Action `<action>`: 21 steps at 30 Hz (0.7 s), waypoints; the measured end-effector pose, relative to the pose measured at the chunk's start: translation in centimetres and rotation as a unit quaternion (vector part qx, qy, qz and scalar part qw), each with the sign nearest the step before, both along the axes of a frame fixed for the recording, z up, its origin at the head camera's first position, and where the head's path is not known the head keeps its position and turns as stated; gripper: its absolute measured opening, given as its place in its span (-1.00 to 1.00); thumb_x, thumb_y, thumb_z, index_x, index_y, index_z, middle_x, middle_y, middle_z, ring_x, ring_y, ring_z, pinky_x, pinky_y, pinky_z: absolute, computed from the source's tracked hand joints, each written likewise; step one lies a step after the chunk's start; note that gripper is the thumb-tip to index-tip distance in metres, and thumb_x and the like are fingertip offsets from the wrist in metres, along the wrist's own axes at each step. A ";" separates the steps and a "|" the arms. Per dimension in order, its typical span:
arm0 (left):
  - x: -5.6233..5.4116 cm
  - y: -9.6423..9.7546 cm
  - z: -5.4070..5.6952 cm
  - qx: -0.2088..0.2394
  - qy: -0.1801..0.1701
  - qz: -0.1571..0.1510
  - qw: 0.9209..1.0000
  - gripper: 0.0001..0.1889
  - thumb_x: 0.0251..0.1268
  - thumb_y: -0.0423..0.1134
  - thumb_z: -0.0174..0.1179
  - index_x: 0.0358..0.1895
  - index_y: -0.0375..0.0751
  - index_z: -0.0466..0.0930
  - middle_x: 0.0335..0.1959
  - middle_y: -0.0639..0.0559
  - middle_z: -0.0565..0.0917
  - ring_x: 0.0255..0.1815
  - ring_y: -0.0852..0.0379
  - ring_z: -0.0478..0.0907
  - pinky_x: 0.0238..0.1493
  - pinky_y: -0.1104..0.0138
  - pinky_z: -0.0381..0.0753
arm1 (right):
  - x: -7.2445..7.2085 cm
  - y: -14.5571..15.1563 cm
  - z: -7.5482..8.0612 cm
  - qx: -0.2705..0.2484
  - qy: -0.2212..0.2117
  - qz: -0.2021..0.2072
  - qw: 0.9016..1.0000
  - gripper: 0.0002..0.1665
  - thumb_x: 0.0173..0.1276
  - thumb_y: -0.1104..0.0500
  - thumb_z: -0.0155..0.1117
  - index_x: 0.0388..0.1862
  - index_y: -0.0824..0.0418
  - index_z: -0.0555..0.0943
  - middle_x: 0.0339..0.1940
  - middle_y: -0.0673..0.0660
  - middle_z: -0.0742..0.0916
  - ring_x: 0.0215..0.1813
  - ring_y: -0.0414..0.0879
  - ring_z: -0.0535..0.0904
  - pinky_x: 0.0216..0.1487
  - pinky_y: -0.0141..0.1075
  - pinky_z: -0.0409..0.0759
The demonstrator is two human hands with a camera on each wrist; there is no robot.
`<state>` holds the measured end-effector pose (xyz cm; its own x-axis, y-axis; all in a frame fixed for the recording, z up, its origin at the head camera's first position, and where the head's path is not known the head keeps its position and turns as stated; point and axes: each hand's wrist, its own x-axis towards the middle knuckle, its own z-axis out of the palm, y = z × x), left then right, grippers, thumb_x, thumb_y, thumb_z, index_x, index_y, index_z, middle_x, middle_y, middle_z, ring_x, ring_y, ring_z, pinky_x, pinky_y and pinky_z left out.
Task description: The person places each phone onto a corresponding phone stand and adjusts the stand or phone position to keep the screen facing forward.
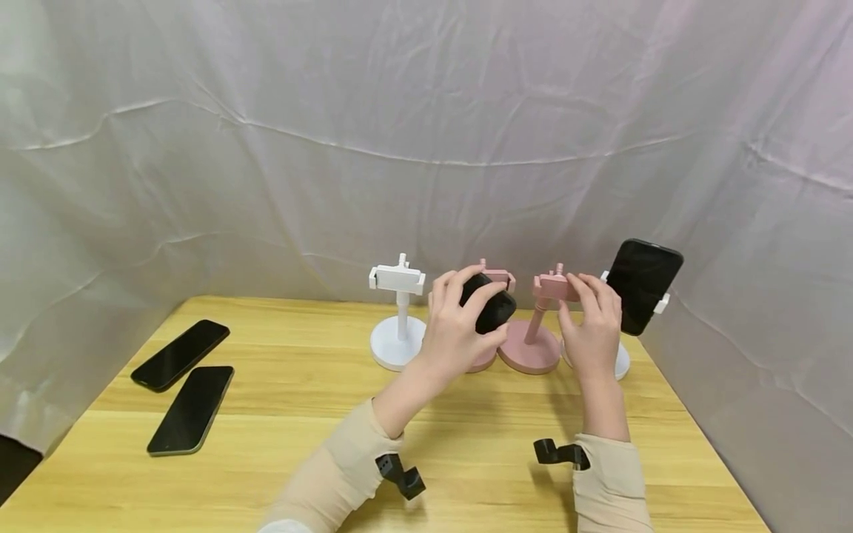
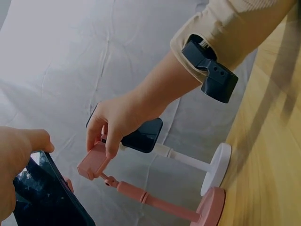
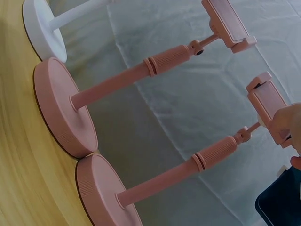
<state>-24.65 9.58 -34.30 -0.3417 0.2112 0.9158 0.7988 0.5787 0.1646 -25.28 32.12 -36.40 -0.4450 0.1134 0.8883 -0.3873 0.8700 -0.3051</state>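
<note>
Four phone stands are lined up along the back of a wooden counter [image 1: 286,337], and four dark phones are seen. Only one phone is mounted: the upright phone [image 1: 643,285], tilted sideways, is gripped by the clamp of the right white stand [image 1: 623,363]. No phone is carried by the left white stand [image 1: 402,318], the left pink stand [image 3: 117,85] or the right pink stand [image 1: 531,352].

A second phone [image 1: 496,311] is held in the left hand [image 1: 460,318], with fingers and thumb bent around its edges, in front of the left pink stand; whether the two touch cannot be told. The pink holder [image 1: 553,287] atop the right pink stand is pinched between the thumb and fingers of the right hand [image 1: 594,326].

Two more, the far phone [image 1: 180,355] and the near phone [image 1: 191,411], are laid flat, screens up, at the counter's left. By this reckoning, one mounting appears finished and three remain.
</note>
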 end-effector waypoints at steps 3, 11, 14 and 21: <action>-0.1 0.3 0.1 0.005 0.004 0.002 1.000 -0.52 -0.06 -0.12 0.42 0.04 0.00 0.61 0.23 -0.16 0.48 0.14 -0.13 0.37 -0.02 0.08 0.45 | 0.0 0.2 0.0 0.003 0.005 0.005 1.000 -0.55 0.17 0.45 0.34 0.08 0.33 0.62 0.09 0.33 0.64 0.20 0.27 0.45 0.42 0.05 0.27; -0.3 1.1 0.6 0.010 0.004 0.000 1.000 -0.50 -0.05 -0.09 0.42 0.06 0.00 0.59 0.23 -0.14 0.48 0.15 -0.13 0.38 0.03 0.07 0.45 | 0.1 0.4 0.3 -0.005 0.028 0.014 1.000 -0.58 0.14 0.47 0.34 0.03 0.36 0.65 0.03 0.34 0.67 0.15 0.26 0.49 0.37 0.06 0.30; -0.3 1.3 0.9 0.011 -0.002 -0.004 1.000 -0.50 -0.04 -0.08 0.42 0.07 -0.02 0.59 0.24 -0.13 0.46 0.16 -0.13 0.37 0.07 0.06 0.43 | 0.1 0.7 0.3 -0.009 0.034 0.013 0.999 -0.60 0.14 0.49 0.33 0.01 0.37 0.66 -0.02 0.34 0.69 0.12 0.24 0.50 0.35 0.04 0.32; -0.4 1.9 1.3 0.012 -0.007 -0.005 1.000 -0.48 -0.03 -0.06 0.45 0.08 -0.02 0.59 0.25 -0.14 0.46 0.17 -0.13 0.35 0.07 0.07 0.44 | 0.2 1.1 0.5 -0.008 0.030 0.008 0.999 -0.61 0.13 0.48 0.34 -0.01 0.39 0.66 -0.06 0.35 0.71 0.11 0.25 0.51 0.34 0.04 0.34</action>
